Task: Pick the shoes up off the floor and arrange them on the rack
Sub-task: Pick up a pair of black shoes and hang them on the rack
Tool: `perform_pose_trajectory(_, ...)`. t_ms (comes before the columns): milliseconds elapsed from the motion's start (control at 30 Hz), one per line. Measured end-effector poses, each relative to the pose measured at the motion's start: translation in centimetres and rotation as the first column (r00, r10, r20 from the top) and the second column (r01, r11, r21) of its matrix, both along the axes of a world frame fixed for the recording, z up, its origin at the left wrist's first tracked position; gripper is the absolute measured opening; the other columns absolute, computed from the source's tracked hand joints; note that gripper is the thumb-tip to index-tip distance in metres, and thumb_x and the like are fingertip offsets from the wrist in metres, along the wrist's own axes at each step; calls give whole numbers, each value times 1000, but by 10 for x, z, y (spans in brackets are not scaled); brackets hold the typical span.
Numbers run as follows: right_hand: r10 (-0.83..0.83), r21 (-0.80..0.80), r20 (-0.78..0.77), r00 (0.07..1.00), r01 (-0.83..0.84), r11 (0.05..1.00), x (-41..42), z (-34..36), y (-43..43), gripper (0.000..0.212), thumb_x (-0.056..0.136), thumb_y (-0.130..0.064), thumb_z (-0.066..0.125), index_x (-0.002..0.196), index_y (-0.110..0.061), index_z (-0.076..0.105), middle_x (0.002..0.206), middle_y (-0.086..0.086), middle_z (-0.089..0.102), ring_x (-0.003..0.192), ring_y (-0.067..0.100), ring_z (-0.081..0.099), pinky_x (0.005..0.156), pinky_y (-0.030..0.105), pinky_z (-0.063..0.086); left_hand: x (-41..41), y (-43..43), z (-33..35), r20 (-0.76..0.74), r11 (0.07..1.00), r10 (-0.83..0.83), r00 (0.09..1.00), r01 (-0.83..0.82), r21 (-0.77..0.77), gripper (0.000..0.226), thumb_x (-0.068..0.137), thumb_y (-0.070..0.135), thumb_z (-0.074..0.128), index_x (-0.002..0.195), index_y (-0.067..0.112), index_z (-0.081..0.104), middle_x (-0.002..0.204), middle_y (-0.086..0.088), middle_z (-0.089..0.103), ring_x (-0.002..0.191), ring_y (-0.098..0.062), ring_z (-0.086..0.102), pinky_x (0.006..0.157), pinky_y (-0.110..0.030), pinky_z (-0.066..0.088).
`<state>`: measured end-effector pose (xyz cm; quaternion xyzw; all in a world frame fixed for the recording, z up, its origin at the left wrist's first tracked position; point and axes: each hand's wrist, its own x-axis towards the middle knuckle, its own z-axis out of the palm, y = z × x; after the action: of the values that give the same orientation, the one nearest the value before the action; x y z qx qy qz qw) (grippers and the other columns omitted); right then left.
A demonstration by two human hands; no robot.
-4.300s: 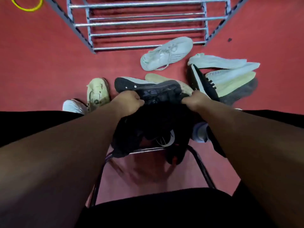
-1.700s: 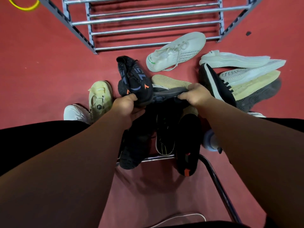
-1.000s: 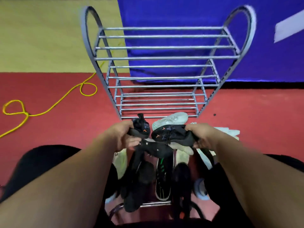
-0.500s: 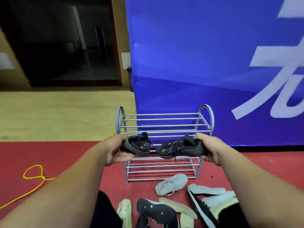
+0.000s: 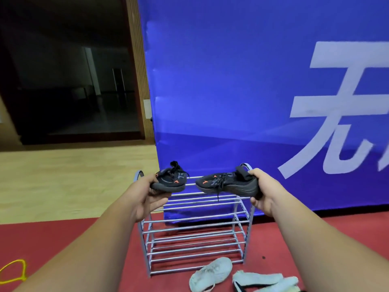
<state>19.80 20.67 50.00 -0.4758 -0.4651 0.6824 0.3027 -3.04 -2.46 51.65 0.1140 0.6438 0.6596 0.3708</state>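
Observation:
My left hand grips a black shoe with orange marks from below. Its mate, a second black shoe, is held at the heel by my right hand, toe pointing left. Both shoes hang over the top shelf of the grey metal rack; whether they touch its bars I cannot tell. The rack's three tiers of bars hold no shoes. A white shoe lies on the red floor in front of the rack.
More pale shoes lie at the bottom right, partly cut off. A blue banner wall stands right behind the rack. A yellow cable loops on the red floor at the left. Wooden floor and a dark doorway lie beyond.
I lifted the pair of black shoes from the pile on the floor up to the rack's top shelf. The view rose from the floor to the rack and banner.

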Motion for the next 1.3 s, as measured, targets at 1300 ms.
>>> perform_pose_trajectory(1300, -197, -253, -174, 965, 149, 956, -70, -217, 124, 33, 99, -37, 66, 121, -15, 58, 119, 14, 67, 100, 32, 73, 75, 36, 59, -13, 219, -189, 392, 981, -136, 910, 68, 182, 18, 102, -4, 47, 118, 2, 55, 120, -22, 72, 108, -32, 73, 95, -41, 55)
